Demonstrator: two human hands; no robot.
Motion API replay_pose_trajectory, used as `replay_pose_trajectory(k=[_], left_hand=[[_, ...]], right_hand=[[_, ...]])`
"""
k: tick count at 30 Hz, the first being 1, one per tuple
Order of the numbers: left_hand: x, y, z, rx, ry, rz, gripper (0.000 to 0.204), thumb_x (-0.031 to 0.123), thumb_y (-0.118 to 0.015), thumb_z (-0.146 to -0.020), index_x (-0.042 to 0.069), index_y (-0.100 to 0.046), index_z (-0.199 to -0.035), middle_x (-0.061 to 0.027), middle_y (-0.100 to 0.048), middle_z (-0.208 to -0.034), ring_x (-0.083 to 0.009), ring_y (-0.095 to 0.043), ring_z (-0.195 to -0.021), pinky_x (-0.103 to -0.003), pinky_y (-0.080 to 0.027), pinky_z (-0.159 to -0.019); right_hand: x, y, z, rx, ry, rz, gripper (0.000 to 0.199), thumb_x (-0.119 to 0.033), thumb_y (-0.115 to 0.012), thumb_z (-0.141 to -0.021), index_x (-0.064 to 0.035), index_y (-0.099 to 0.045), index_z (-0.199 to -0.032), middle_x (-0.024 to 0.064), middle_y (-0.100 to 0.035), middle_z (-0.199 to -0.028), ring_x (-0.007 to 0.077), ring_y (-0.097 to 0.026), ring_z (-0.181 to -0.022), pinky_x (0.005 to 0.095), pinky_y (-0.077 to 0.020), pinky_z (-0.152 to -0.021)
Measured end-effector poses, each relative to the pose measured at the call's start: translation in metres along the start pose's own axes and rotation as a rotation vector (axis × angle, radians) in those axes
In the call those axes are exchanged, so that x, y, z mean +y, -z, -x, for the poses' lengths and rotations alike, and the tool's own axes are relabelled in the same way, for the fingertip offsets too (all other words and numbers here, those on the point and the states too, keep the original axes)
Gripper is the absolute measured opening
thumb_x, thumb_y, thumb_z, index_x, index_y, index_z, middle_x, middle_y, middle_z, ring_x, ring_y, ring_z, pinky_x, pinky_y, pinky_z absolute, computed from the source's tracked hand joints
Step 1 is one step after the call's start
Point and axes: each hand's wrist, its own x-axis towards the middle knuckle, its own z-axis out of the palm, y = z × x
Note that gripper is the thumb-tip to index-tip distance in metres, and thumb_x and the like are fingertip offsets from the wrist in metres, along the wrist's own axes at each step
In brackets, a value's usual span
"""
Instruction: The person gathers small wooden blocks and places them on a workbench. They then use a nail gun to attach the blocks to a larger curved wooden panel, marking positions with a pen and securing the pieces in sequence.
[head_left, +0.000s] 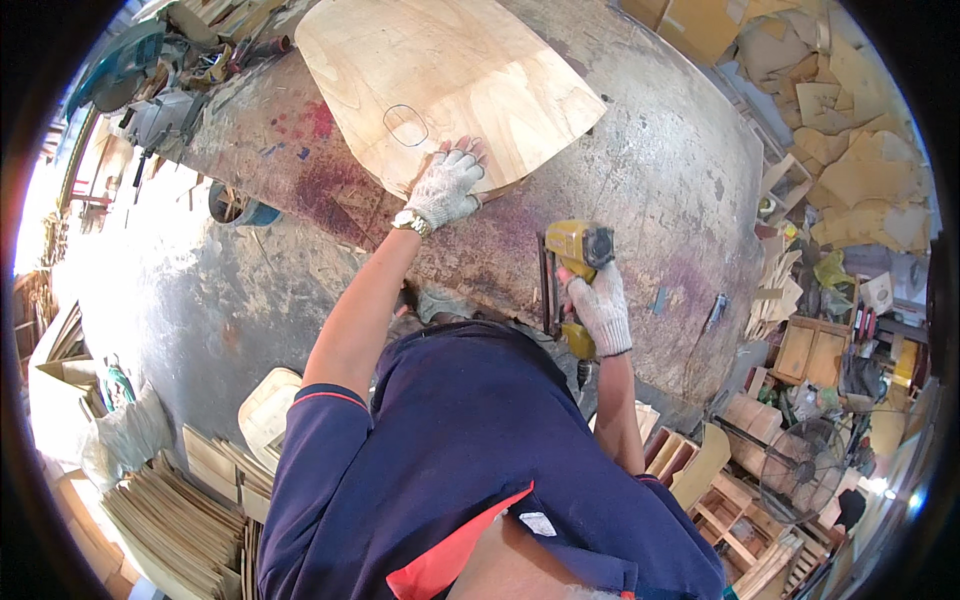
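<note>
A light plywood panel (pixel 450 75) with rounded corners lies on the worn workbench top (pixel 640 130). An oval is drawn on its face. My left hand (pixel 448 185), in a white knit glove with bare fingertips, rests flat on the panel's near edge, fingers stretched forward. A gold-coloured watch (pixel 412 222) is on that wrist. To the right, my right hand (pixel 598 305), also gloved, is closed round the handle of a yellow nail gun (pixel 572 243). The nail gun is held apart from the panel, near the bench's front side. Its nose and the hose fitting show only partly.
Stacked curved wooden sheets (pixel 170 530) stand at the lower left. A blue bucket (pixel 240 208) sits beside the bench. At right are a standing fan (pixel 803 468), wooden crates (pixel 812 350) and a heap of cardboard pieces (pixel 870 180). A circular saw blade (pixel 117 92) shows at the far left.
</note>
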Motion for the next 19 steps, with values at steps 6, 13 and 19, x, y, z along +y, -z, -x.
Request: replay_pose_trajectory(k=[6, 13, 19], left_hand=[[-0.007, 0.001, 0.003, -0.024, -0.039, 0.047, 0.065, 0.036, -0.079, -0.080, 0.005, -0.063, -0.135, -0.0145, -0.051, -0.156, -0.0316, -0.040, -0.150, -0.052, -0.029, -0.126], [-0.004, 0.011, 0.004, -0.058, -0.034, 0.044, 0.063, 0.028, -0.077, -0.079, 0.005, -0.063, -0.136, -0.0141, -0.048, -0.159, -0.0303, -0.039, -0.151, -0.050, -0.029, -0.126], [-0.004, 0.007, 0.002, -0.103, -0.004, 0.020, 0.073, 0.034, -0.082, -0.076, 0.006, -0.061, -0.140, -0.0134, -0.044, -0.162, -0.0304, -0.035, -0.154, -0.050, -0.024, -0.128]], right_hand=[[-0.050, 0.003, -0.033, -0.132, 0.128, 0.036, 0.036, -0.017, -0.068, -0.096, -0.0010, -0.061, -0.127, 0.0072, -0.071, -0.091, 0.0124, -0.060, -0.051, 0.0307, -0.0508, -0.049], [-0.099, -0.001, -0.074, -0.239, 0.258, 0.200, 0.036, -0.025, -0.067, -0.095, -0.0031, -0.064, -0.123, 0.0046, -0.072, -0.084, 0.0114, -0.059, -0.051, 0.0302, -0.0499, -0.050], [-0.119, -0.007, -0.081, -0.296, 0.182, 0.360, 0.041, -0.031, -0.069, -0.095, -0.0082, -0.064, -0.128, 0.0023, -0.073, -0.085, 0.0124, -0.061, -0.052, 0.0320, -0.0541, -0.053]])
